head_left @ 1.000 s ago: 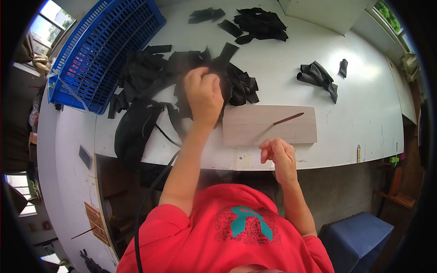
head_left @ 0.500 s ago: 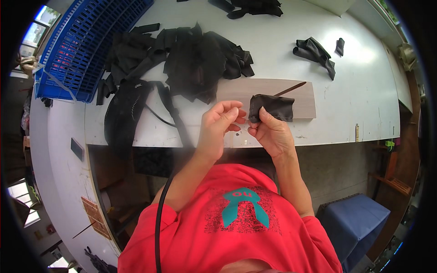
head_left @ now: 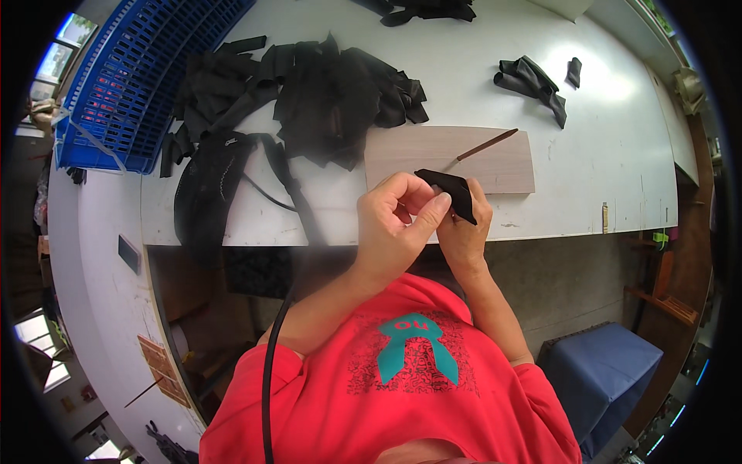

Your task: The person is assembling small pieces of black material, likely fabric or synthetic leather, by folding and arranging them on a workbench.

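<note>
You have the small, dark, folded piece of thin, fabric-like material (head_left: 454,193) up in front of you, above the near edge of the white table (head_left: 580,185), just this side of the pale wood-grain rectangular board (head_left: 495,174). Your right hand (head_left: 466,232) is closed on its right side, partly hidden by the piece. Your left hand (head_left: 396,220) is half curled, thumb and forefinger at its left edge; whether they pinch it, you cannot tell from here. It looks light, soft and floppy, probably not fragile, perhaps slightly slick. Best held by opposite edges, fingertips flat, so the fold stays even.
</note>
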A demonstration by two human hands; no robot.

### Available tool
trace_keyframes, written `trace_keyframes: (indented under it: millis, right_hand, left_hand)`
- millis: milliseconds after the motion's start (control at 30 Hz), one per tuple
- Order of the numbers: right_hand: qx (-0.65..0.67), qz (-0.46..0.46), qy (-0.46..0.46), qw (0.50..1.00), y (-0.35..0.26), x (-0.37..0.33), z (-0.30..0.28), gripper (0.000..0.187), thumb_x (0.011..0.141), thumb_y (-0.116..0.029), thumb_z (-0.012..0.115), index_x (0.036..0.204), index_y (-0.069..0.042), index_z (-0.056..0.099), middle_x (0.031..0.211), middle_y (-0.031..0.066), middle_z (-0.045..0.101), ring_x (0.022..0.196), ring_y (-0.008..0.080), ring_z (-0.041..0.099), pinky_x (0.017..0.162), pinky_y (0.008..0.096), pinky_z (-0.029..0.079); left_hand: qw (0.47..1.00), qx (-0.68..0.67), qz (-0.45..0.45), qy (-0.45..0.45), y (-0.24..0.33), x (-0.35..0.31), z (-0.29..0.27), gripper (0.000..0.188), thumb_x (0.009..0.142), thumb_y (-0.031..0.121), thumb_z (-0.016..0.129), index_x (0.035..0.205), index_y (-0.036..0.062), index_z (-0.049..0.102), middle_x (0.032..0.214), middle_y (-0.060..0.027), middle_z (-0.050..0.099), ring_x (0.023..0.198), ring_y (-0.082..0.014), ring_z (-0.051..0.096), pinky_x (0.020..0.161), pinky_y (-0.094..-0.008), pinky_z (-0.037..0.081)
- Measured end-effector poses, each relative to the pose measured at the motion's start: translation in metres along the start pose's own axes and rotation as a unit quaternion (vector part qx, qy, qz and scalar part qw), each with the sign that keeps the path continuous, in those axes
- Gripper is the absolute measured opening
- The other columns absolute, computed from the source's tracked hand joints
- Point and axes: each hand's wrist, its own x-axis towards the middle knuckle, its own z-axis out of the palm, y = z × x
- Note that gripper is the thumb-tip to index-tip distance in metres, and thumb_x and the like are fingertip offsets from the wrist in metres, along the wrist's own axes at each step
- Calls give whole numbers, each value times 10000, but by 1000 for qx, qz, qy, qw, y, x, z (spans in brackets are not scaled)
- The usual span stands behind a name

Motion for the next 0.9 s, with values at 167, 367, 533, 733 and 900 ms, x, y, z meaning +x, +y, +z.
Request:
trace_keyframes:
  millis: [167, 367, 533, 733, 900]
  right_hand:
    - [-65, -44, 14, 997, 2, -2, -1, 122, 634, -34, 635, 703, -40, 534, 679, 85, 466, 604, 273, 495, 504, 366, 390]
    - [-149, -91, 26, 984, 7, -3, -2, 134, 610, -25, 628, 706, -48, 536, 703, 77, 471, 679, 263, 503, 534, 369, 408]
    - [42, 43, -185, 981, -3, 3, -24, 335, 632, -186, 713, 860, 4, 557, 833, 116, 526, 806, 247, 541, 643, 327, 446]
    - [161, 3, -109, 981, -16, 9, -41, 247, 673, -145, 695, 862, -20, 594, 795, 95, 553, 674, 181, 546, 568, 259, 435]
    - [97, -47, -81, 991, -16, 8, -34, 91, 678, -32, 654, 761, -22, 618, 696, 42, 551, 561, 140, 536, 493, 264, 422]
  left_hand:
    - [993, -80, -82, -22, 0, -1, 4, 172, 771, 136, 622, 695, 2, 544, 582, 22, 500, 532, -21, 420, 477, -168, 312]
    - [989, -82, -120, -26, -11, 1, 2, 151, 776, 124, 616, 711, -2, 563, 599, 19, 521, 538, -25, 437, 481, -167, 329]
    - [989, -94, -114, -32, -15, 4, -3, 101, 785, 78, 600, 745, -12, 578, 619, 11, 539, 558, -28, 457, 505, -168, 362]
    - [993, 48, 2, -110, -11, 7, -6, 69, 772, 45, 600, 757, -12, 566, 590, 16, 523, 551, -31, 448, 505, -177, 362]
    - [964, 226, 137, -7, -21, 4, 4, 32, 752, -14, 551, 728, -9, 531, 551, -21, 515, 472, -53, 474, 415, -215, 376]
